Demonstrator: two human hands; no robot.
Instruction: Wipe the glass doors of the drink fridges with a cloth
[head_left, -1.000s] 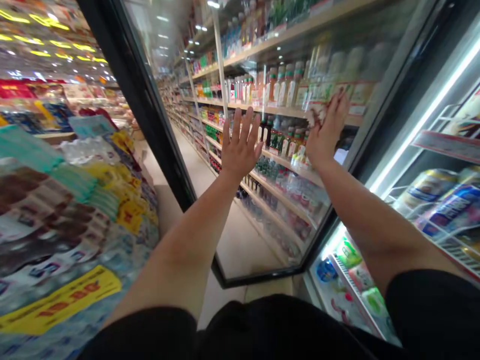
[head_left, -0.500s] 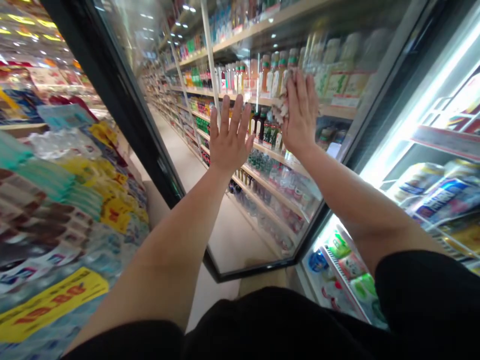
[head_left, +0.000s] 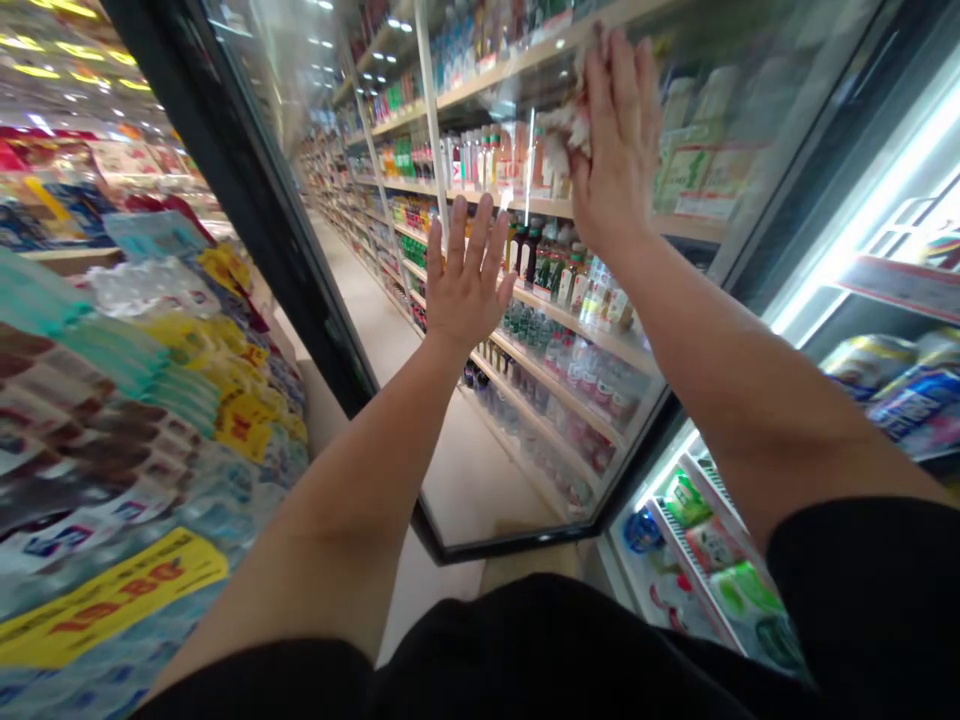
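A glass door (head_left: 480, 485) with a black frame stands open in front of me. My left hand (head_left: 466, 285) lies flat against the glass with its fingers spread, holding nothing. Higher up and to the right, my right hand (head_left: 619, 165) presses a crumpled whitish cloth (head_left: 568, 135) to the pane. The cloth sticks out on the left side of that hand, and the rest is hidden under the palm and fingers. Shelves of bottles (head_left: 547, 265) show in the glass behind both hands.
On the right, a lit cooler holds cans (head_left: 922, 400) and packaged drinks (head_left: 712, 545) on wire shelves. Stacked drink packs (head_left: 135, 400) with a yellow price sign (head_left: 112, 600) stand close on the left. The door's lower frame edge (head_left: 517, 548) hangs above the floor.
My right hand has slid upward on the glass with the cloth. The left hand stays flat at about the same spot. The view has shifted slightly.
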